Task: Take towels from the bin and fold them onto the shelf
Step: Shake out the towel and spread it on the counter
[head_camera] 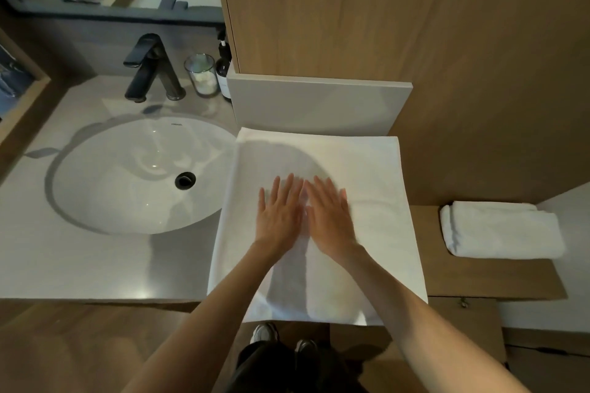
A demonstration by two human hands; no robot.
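While I smooth the towel [367,163] beside the sink [105,175], left hand [277,214] and right hand [329,217] press flat.
I should sweep outward evenly before folding.

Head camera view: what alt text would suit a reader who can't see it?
A person's left hand and right hand press flat, side by side, on a white towel spread over the counter beside a sink. A folded towel lies on the shelf at right.
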